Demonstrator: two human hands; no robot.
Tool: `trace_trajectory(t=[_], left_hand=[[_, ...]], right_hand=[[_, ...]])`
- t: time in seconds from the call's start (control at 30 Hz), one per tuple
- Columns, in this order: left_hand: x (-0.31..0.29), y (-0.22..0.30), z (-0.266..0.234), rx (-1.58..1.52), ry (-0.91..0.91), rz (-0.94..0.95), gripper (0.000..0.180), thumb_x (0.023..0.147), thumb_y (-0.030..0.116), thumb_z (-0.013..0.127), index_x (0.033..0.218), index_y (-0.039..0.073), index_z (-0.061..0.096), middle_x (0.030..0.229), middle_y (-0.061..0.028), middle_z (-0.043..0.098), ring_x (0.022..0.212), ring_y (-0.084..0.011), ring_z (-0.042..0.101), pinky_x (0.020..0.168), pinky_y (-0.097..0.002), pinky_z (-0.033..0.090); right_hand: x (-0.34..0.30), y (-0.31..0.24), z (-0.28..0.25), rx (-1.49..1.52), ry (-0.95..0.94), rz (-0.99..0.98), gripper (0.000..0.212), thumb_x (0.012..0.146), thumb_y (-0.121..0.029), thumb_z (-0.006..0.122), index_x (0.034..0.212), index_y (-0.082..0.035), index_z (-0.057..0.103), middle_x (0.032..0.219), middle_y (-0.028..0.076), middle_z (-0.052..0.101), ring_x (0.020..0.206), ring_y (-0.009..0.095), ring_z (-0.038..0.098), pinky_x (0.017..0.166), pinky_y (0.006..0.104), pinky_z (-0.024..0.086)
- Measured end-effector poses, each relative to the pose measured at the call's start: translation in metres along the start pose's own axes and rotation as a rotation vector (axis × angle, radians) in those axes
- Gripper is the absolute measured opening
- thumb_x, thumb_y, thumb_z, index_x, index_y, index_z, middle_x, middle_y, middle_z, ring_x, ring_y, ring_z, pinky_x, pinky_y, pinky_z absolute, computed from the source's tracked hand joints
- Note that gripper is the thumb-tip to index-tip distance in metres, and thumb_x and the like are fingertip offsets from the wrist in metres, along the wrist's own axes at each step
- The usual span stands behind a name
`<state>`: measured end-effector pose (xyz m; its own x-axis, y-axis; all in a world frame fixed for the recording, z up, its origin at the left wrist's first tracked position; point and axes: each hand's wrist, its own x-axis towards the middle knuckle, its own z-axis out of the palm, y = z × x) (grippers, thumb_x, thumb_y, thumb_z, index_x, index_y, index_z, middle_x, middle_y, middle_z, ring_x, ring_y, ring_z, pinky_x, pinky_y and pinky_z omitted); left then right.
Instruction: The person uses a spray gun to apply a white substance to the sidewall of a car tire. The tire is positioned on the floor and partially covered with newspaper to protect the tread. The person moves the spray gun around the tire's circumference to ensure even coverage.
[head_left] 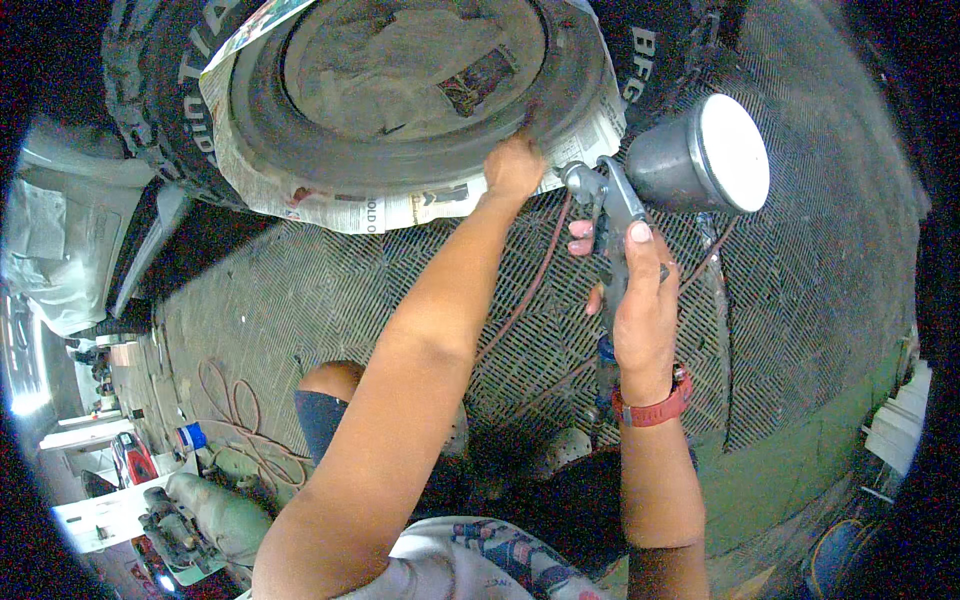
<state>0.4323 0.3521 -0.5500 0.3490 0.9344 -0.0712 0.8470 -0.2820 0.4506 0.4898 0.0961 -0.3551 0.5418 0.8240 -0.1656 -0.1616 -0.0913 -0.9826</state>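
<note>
My right hand point(643, 310) is wrapped round the handle of a paint spray gun point(622, 215), held upright. The gun's dark cup point(668, 162) with a white end sticks out to the right, and its nozzle end points left toward the wheel. My left hand point(515, 166) is closed at the wheel's lower edge, against the newspaper point(400, 208) tucked round the rim. Its fingertips are hidden, so what they hold cannot be made out. The wheel rim point(360, 140) looks dusty grey, and more paper covers its middle. Lettered black tire point(150, 90) shows outside the newspaper.
Ribbed dark matting point(400, 270) covers the floor. A reddish hose point(540, 285) runs across it below the gun; more hose point(240, 410) lies coiled at left. A green compressor tank point(220, 515) stands lower left. Plastic-covered vehicle panels point(70, 220) rise at far left.
</note>
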Motion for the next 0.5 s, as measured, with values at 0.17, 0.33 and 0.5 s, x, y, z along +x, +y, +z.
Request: trace_trajectory(t=[0.17,0.33,0.5], left_hand=[[0.005,-0.055,-0.023,0.247,-0.257,-0.143,0.065,0.099,0.031,0.055,0.162,0.018,0.048,0.141,-0.0287,0.067,0.126,-0.0443,0.068,0.108,-0.0553,0.054],[0.015,-0.166,-0.072,0.591,-0.376,-0.146,0.068,0.102,0.035,0.055,0.164,0.01,0.044,0.151,-0.0272,0.061,0.14,-0.0426,0.06,0.115,-0.054,0.049],[0.003,-0.165,-0.132,0.728,-0.258,-0.083,0.05,0.102,0.036,0.05,0.135,0.006,0.073,0.143,-0.0233,0.068,0.127,-0.0425,0.069,0.111,-0.0536,0.054]], right_hand=[[0.005,0.003,0.002,-0.005,-0.013,0.002,0.062,0.114,-0.054,0.042,0.139,-0.002,0.067,0.114,0.01,0.078,0.099,0.016,0.072,0.056,0.0268,0.053],[0.006,0.008,0.007,0.051,-0.086,-0.001,0.058,0.114,-0.048,0.05,0.16,-0.014,0.055,0.113,0.007,0.076,0.093,0.012,0.068,0.055,0.0236,0.048],[0.007,0.011,0.007,0.083,-0.088,-0.008,0.055,0.114,-0.042,0.055,0.159,-0.011,0.056,0.114,0.01,0.076,0.095,0.014,0.069,0.08,0.0305,0.056]])
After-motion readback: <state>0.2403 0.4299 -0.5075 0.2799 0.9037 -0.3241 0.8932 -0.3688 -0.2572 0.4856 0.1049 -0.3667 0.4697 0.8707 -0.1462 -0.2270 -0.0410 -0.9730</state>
